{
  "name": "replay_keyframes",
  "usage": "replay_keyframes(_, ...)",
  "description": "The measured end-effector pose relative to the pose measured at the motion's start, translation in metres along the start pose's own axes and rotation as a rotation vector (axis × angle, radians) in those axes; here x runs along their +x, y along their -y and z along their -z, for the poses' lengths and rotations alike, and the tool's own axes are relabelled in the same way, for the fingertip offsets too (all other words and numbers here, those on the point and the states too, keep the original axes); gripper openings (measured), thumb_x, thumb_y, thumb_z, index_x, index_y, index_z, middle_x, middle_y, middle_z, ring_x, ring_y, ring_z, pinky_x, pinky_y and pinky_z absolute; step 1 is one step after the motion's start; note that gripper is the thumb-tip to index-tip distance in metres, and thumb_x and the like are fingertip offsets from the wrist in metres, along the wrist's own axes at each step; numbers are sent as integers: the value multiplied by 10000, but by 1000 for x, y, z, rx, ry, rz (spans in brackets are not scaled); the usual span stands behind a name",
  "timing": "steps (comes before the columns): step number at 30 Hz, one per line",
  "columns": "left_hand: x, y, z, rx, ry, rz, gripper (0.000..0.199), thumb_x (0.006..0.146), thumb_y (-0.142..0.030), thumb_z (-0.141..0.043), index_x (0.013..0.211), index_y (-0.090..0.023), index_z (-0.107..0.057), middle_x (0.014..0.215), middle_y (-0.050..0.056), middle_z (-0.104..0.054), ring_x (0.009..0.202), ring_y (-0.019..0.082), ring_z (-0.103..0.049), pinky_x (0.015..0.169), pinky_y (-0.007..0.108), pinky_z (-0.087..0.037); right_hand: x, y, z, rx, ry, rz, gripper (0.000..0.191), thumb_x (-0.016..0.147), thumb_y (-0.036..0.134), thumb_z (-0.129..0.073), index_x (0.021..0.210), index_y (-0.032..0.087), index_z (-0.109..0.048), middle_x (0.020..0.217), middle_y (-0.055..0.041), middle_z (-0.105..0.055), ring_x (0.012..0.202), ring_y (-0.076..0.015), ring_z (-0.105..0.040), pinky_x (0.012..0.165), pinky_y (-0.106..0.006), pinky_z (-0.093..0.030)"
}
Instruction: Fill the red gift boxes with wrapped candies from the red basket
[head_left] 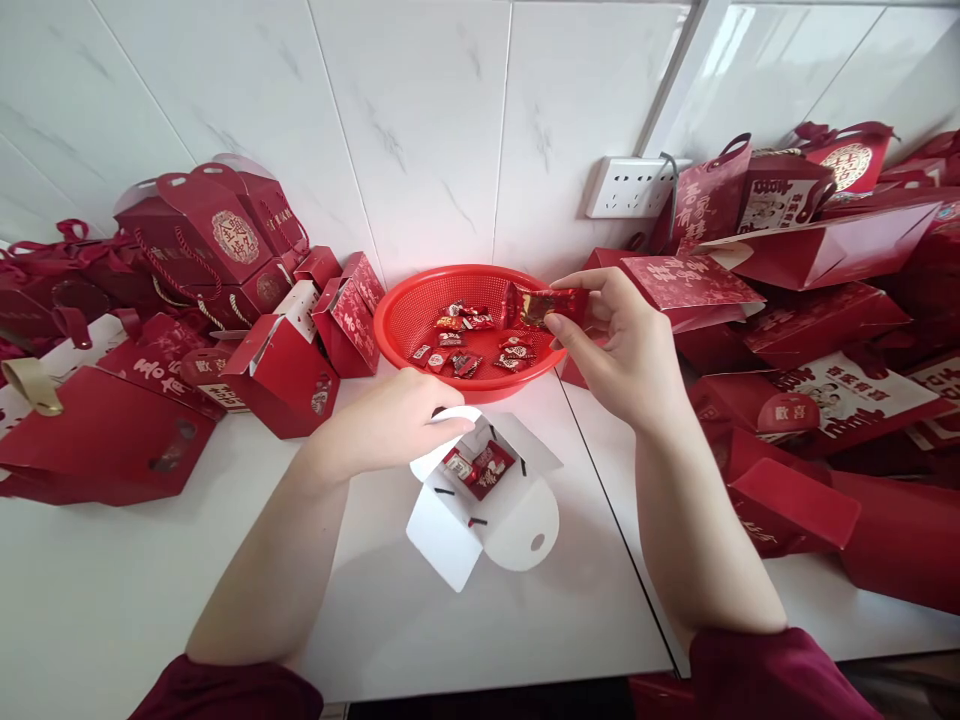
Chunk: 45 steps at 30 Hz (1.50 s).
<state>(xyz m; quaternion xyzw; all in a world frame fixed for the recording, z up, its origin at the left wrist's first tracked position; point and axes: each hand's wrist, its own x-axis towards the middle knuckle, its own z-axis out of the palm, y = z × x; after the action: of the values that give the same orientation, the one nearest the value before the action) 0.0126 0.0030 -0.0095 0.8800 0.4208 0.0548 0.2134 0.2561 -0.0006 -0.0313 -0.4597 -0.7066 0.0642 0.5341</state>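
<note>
My right hand (619,340) pinches a red wrapped candy (546,307) between thumb and fingers, above the right side of a red plastic basket (390,345). Several small wrapped candies (465,362) lie in that basket. In front of it stands a gift box (517,515), white inside, with its flaps folded outward. Red packets (484,470) rest at the bottom of the box. My left hand (409,420) grips the box's rear flap, thumb on the near side and fingers mostly hidden behind.
Red gift boxes (281,375) crowd the left side, some stacked against the tiled wall (420,130). More red boxes (802,500) are piled at the right. A white power strip (634,187) is on the wall. A dark seam crosses the white table (570,600).
</note>
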Motion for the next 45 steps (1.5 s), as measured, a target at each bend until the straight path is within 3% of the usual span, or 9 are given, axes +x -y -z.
replay_keyframes(7,-3,1,5,6,-88,82,399,868,-379,-498,620,-190,-249,558,-20,-289,503,109,-267,491,299,-166,-1,-2,4,12,-32,-4,253,929,295,-597,1178,247,-582,1038,-50,-712,876,-207,-701,766,-356,-576)
replay_keyframes(12,-2,2,6,-63,-2,43,395,859,-359,-501,620,-184,-240,592,-27,-251,519,96,-223,502,278,-175,-1,-3,6,12,-29,-18,250,931,285,-595,1177,246,-580,1048,-48,-710,845,-195,-699,740,-341,-576)
replay_keyframes(19,-1,2,7,-60,-17,66,394,836,-365,-512,593,-187,-258,589,-22,-255,516,98,-208,495,287,-139,-1,0,6,-15,-32,-3,249,923,274,-601,1170,244,-589,1047,-48,-717,912,-213,-700,781,-360,-574)
replay_keyframes(31,-1,8,5,-125,81,-9,396,868,-373,-510,607,-187,-277,585,-19,-279,513,110,-223,508,306,-164,-1,1,5,-55,-30,13,264,911,264,-602,1173,231,-593,1041,-58,-727,927,-230,-711,759,-364,-565)
replay_keyframes(36,-9,9,4,-52,239,139,520,891,-458,-490,486,-185,-309,489,0,-333,437,117,-265,491,319,-164,0,1,5,-55,-25,18,259,907,272,-599,1162,225,-598,1042,-66,-729,914,-229,-710,746,-362,-562)
replay_keyframes(38,-14,6,3,94,146,210,521,861,-464,-540,452,-189,-370,478,15,-390,431,129,-312,501,319,-172,0,1,5,-54,-25,14,259,907,275,-602,1160,223,-600,1043,-65,-729,911,-227,-709,745,-358,-559)
replay_keyframes(41,-20,-2,2,202,-87,227,352,786,-430,-652,568,-198,-503,610,26,-530,522,160,-441,527,299,-206,0,2,5,-45,-17,2,263,901,268,-617,1159,222,-603,1035,-60,-732,906,-225,-707,752,-354,-554)
replay_keyframes(45,-24,-11,7,176,-158,150,194,858,-421,-583,819,-232,-588,899,9,-642,740,189,-581,578,277,-315,-2,8,6,-10,44,-18,248,904,259,-620,1148,220,-607,1040,-52,-724,917,-221,-698,767,-348,-542)
